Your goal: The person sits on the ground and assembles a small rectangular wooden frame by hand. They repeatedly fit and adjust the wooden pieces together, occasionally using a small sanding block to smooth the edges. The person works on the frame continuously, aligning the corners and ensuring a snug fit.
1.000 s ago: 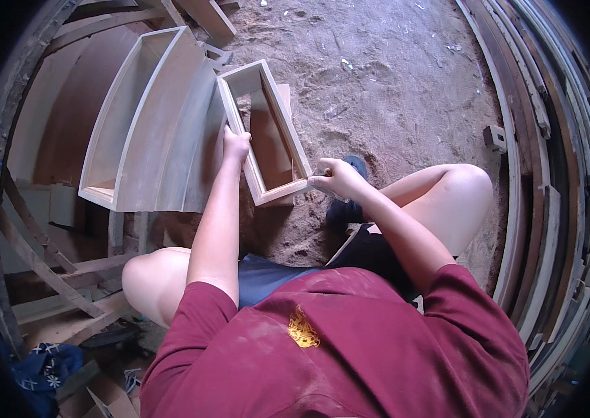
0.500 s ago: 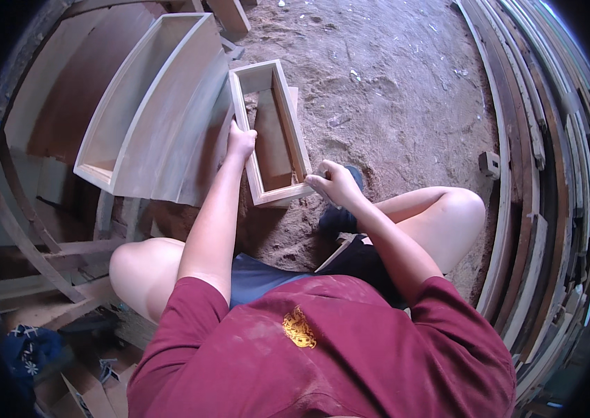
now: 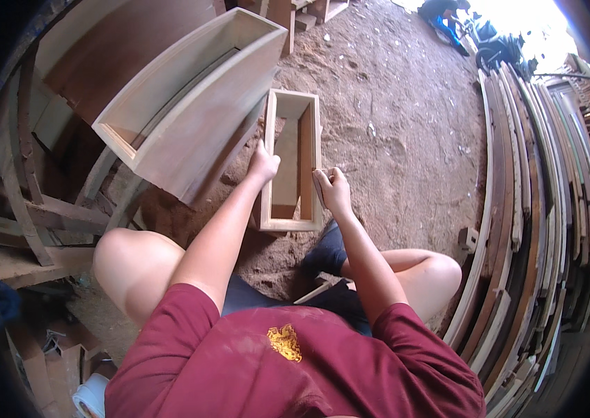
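A narrow, open rectangular wooden box (image 3: pixel 312 139) with a pale rim is held tilted in front of me, its inside facing up. My left hand (image 3: pixel 264 164) is closed around its left side wall. Against the outer edge of the right side wall, my right hand (image 3: pixel 334 189) pinches a thin, dark, flat piece that looks like sandpaper (image 3: pixel 318 189). Most of that piece is hidden by my fingers.
A larger, long wooden box (image 3: pixel 201 111) stands on the left, close to the held one. Curved wooden legs (image 3: pixel 12 153) lie beyond my left knee. Long boards (image 3: pixel 518 209) are stacked on the right. A small wooden block (image 3: pixel 468 240) sits beside them on the sandy floor (image 3: pixel 392 118).
The held box has turned more upright in the view. My right hand has moved from its near right corner up along the right side. My view has shifted, showing more of the far end.
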Demonstrator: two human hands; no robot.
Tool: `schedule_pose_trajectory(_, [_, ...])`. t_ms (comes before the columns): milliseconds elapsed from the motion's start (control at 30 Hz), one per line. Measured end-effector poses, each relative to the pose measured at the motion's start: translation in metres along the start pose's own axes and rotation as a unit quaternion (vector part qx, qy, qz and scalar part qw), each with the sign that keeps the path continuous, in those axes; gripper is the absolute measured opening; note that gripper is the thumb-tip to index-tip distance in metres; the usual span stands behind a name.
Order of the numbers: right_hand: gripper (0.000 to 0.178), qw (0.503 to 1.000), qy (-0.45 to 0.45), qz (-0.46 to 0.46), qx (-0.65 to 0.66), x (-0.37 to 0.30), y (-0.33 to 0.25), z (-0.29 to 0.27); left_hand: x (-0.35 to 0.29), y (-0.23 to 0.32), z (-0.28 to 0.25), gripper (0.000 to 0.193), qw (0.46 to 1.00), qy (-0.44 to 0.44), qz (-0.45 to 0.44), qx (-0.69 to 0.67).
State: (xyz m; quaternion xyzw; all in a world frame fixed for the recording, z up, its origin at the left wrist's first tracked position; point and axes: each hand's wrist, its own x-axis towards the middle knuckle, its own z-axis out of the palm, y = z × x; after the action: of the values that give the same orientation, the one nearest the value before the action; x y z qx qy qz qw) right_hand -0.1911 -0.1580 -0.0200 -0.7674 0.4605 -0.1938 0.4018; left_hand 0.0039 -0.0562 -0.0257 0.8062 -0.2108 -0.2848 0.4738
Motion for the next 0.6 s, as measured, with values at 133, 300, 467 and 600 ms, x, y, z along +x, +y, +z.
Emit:
schedule_pose_trajectory(133, [0.037,0.999,0.028,-0.029,0.031,0.047,0.003,0.019,0.004,-0.003,0.000,0.082,0.999,0.011,-0.031,0.013])
schedule_pose_trajectory(300, [0.037,0.999,0.039,-0.029,0.006,0.105,-0.003,0.030,-0.002,0.006,0.003,0.078,0.999,0.020,-0.044,0.022])
schedule_pose_trajectory(467, [0.039,0.999,0.045,-0.022,0.016,0.164,-0.020,0.048,0.003,-0.013,0.006,0.079,0.998,0.060,-0.009,0.012])
schedule_pose_trajectory(600, [0.039,0.994,0.091,-0.049,0.037,0.221,-0.007,0.062,0.012,-0.023,0.018,0.075,0.997,0.078,-0.001,0.023])
